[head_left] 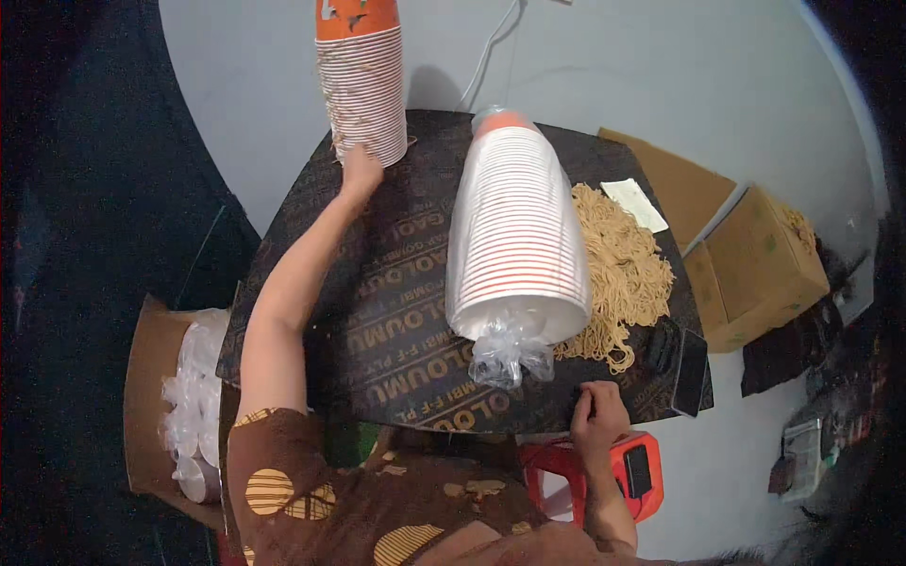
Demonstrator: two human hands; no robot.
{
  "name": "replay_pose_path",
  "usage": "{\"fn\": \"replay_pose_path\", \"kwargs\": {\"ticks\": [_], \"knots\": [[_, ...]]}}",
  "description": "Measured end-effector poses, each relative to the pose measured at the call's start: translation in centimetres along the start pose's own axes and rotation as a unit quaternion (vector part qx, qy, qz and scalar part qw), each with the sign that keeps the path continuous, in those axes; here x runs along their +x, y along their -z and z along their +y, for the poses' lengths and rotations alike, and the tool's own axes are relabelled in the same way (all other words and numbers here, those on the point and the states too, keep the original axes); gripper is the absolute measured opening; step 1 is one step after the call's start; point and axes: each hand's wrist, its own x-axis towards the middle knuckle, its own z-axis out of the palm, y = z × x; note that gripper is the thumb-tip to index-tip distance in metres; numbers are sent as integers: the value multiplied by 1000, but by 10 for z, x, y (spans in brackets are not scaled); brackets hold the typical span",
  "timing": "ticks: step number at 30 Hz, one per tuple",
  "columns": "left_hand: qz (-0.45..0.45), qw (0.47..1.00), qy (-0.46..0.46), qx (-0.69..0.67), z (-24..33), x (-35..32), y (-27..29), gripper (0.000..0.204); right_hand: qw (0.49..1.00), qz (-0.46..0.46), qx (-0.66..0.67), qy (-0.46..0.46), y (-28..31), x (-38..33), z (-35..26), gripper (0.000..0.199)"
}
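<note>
At the far left of the table stands a tall upside-down stack of paper cups or tubs (363, 90) with white rims and an orange top. Tan strands cling to its left side. My left hand (361, 173) is closed against the stack's lowest rims; what its fingers pinch is hidden. In the middle lies a second long stack of white paper cups (517, 222) inside a clear plastic bag, its knotted end (512, 354) toward me. My right hand (600, 411) rests at the near right table edge, fingers curled, with nothing visible in them. A heap of tan strings (628, 274) lies beside the bagged stack.
On the table's right are a phone (690, 373), a dark coiled item (658, 344) and a white paper (634, 205). Cardboard boxes (755, 264) stand right of it. A box of bagged cups (156, 396) sits left. A red stool (646, 481) stands below the near edge.
</note>
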Motion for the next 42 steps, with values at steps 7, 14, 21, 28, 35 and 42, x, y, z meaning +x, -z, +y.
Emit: {"fn": "replay_pose_path", "kwargs": {"ticks": [7, 14, 21, 28, 35, 42], "knots": [[-84, 931, -237, -267, 146, -163, 103, 16, 993, -37, 112, -20, 8, 1, -3, 17], [-238, 922, -285, -109, 183, -261, 139, 44, 972, -134, 175, -80, 4, 44, -61, 37], [-301, 917, -26, -261, 159, -272, 124, 12, 955, -135, 258, 64, -16, 41, -68, 12], [-363, 789, 172, -465, 149, -309, 154, 11, 939, -186, 265, 119, 3, 3, -77, 6], [-338, 794, 173, -475, 154, -347, 179, 8, 937, -179, 167, 248, 13, -18, -92, 9], [-159, 924, -226, -263, 163, -367, 199, 18, 953, -129, 237, 139, 17, -26, -88, 10]]}}
